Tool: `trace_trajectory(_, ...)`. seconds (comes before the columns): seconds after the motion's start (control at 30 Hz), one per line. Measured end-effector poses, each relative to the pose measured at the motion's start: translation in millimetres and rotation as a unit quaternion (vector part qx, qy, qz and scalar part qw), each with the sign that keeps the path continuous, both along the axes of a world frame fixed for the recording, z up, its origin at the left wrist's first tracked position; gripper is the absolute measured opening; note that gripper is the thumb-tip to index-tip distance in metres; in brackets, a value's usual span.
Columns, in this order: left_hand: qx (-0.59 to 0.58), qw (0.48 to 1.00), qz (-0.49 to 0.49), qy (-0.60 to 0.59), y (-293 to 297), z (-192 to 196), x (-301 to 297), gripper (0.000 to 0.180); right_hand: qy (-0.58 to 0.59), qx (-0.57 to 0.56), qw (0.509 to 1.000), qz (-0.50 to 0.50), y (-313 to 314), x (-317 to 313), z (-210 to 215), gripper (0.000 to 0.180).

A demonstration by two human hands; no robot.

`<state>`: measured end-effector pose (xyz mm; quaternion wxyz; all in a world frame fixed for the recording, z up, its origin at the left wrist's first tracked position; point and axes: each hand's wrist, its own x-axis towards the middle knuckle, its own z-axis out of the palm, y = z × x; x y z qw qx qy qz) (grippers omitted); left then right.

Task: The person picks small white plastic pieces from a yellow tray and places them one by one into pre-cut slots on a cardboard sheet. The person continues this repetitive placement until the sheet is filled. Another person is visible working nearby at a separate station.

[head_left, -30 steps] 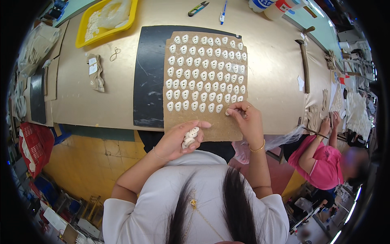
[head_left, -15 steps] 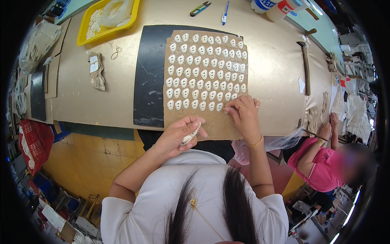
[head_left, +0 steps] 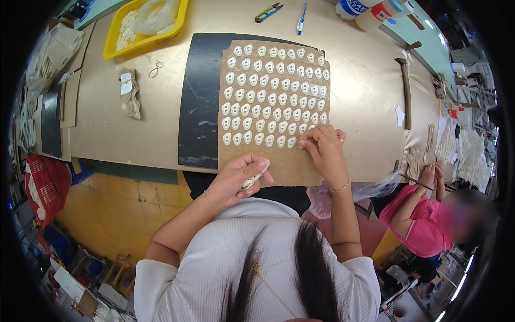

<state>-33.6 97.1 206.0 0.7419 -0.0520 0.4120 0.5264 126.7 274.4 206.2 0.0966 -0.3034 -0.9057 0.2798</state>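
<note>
A brown board (head_left: 268,159) carries several rows of small white teardrop-shaped pieces (head_left: 261,111), each with two dark holes. Underneath it, a black mat (head_left: 198,96) shows along the left and top. My left hand (head_left: 232,181) is closed around a small stack of similar white pieces (head_left: 250,182), just off the board's lower left corner. Over the right end of the bottom row, my right hand (head_left: 327,151) touches the board with thumb and fingertips pinched together. Those fingers hide whatever is between them and cover the spot below.
A yellow tray (head_left: 184,16) with white pieces and a plastic bag stands at the far left. Snips (head_left: 268,13) and a blue pen (head_left: 301,20) lie at the back. A hammer (head_left: 406,94) lies to the right. A person in pink (head_left: 416,214) works at the right.
The whole view has shifted slightly, moving the table and board a little to the right in the picture. Both hands keep nearly the same pose and place on the board.
</note>
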Motion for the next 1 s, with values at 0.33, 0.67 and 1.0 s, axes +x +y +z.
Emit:
trace_trajectory(0.33,0.019,0.999,-0.002,-0.044,-0.6,-4.3,0.6,0.019,0.081,-0.221,0.969,-0.073,-20.3,-0.8,10.0,0.035)
trace_trajectory(0.67,0.002,0.997,0.0,-0.082,0.1,-1.4,5.8,0.028,0.091,-0.408,0.904,-0.085,-42.7,8.9,18.7,0.022)
trace_trajectory(1.0,-0.015,0.985,0.085,-0.147,5.4,-1.2,3.5,0.033,0.141,-0.446,0.84,-0.276,-8.4,32.3,3.9,0.021)
